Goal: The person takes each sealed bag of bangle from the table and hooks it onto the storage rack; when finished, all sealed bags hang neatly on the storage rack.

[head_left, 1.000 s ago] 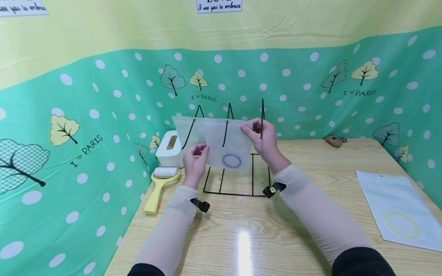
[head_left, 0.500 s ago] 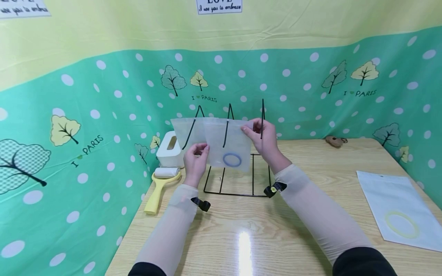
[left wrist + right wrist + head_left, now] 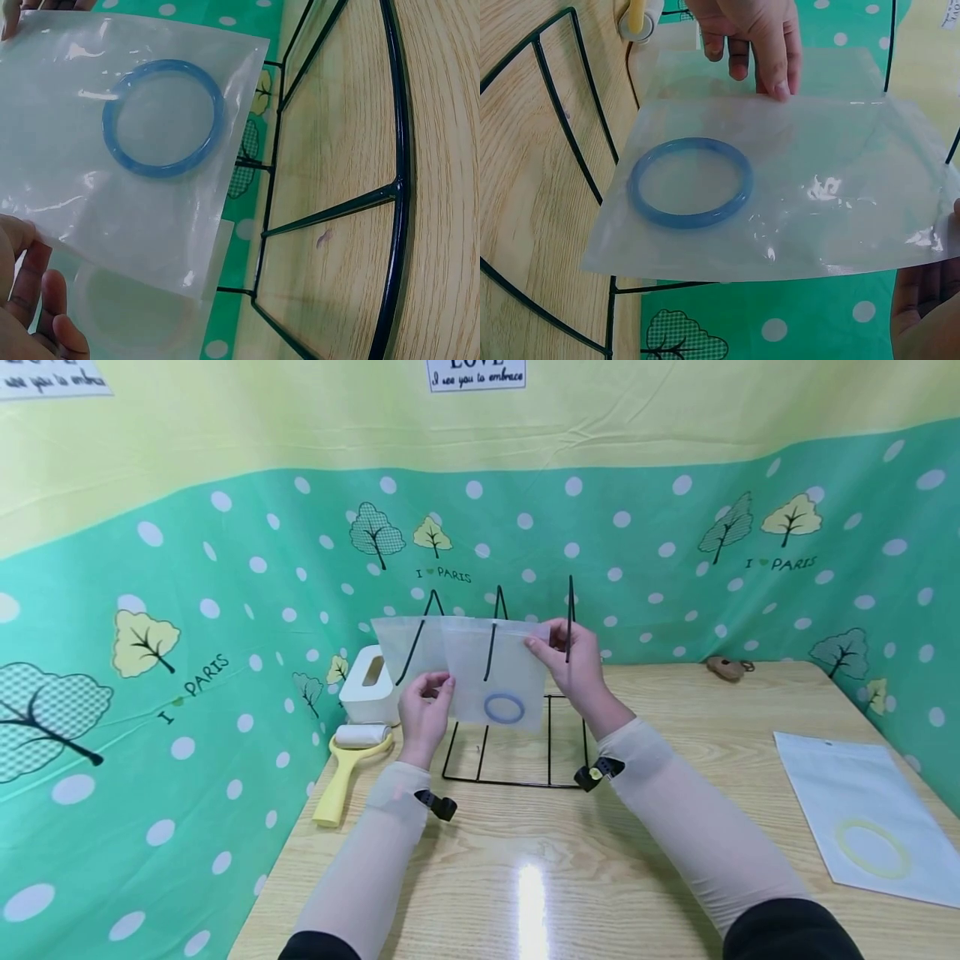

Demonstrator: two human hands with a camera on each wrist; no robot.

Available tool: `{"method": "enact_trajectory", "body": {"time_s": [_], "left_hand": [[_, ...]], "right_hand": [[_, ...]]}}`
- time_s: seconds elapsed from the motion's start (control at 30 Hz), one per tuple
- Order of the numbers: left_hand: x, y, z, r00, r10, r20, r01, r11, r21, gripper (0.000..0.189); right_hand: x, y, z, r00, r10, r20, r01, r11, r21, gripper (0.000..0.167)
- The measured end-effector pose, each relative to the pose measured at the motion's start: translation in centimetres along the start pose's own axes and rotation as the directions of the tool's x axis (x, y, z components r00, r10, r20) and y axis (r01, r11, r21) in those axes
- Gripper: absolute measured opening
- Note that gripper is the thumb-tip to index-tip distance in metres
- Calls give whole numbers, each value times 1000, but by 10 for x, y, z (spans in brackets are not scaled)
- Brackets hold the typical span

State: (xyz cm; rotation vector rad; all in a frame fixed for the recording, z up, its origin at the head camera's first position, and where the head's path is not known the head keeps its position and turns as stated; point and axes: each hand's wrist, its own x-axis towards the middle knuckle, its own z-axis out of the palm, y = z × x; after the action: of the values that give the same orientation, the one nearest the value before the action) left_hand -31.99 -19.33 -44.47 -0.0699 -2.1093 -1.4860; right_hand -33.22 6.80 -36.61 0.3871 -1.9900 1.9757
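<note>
A translucent plastic bag (image 3: 521, 664) hangs upright at the middle of a black wire rack (image 3: 517, 783), with a blue bangle (image 3: 694, 220) inside near its bottom. My left hand (image 3: 425, 714) pinches its left edge between thumb and fingers. My right hand (image 3: 577, 672) pinches its upper right corner, partly behind the rack's right prong. The middle prong (image 3: 490, 652) runs down in front of the bag from its top edge. To the left, overlapped by this bag, hangs a second translucent bag (image 3: 433, 647); a pale ring shows faintly in it in the left wrist view.
A white tissue box (image 3: 367, 697) and a yellow-handled lint roller (image 3: 341, 781) are at the left. Flat on the table's right lies a bag with a yellow bangle (image 3: 810, 793). A small brown object (image 3: 726, 667) sits by the polka-dot curtain at the back.
</note>
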Motion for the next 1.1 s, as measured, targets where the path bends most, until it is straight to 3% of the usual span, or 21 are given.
{"method": "enact_trajectory", "body": {"time_s": [0.2, 0.37, 0.5, 0.7, 1.1], "left_hand": [[0, 0, 0, 1000, -1, -2, 1, 1000, -2, 16], [-1, 1, 0, 1000, -2, -3, 2, 1000, -3, 16], [-1, 1, 0, 1000, -5, -4, 5, 1000, -1, 17], [-1, 0, 0, 1000, -3, -3, 3, 1000, 4, 17], [-8, 3, -5, 999, -38, 23, 39, 999, -15, 16]], "right_hand": [[-5, -11, -2, 1000, 20, 10, -20, 1000, -18, 24], [-16, -31, -3, 999, -23, 25, 24, 998, -50, 18], [-12, -18, -6, 997, -70, 30, 72, 994, -85, 19], [-4, 5, -12, 998, -63, 28, 65, 992, -112, 25], [-16, 5, -41, 995, -57, 82, 70, 983, -167, 24]]}}
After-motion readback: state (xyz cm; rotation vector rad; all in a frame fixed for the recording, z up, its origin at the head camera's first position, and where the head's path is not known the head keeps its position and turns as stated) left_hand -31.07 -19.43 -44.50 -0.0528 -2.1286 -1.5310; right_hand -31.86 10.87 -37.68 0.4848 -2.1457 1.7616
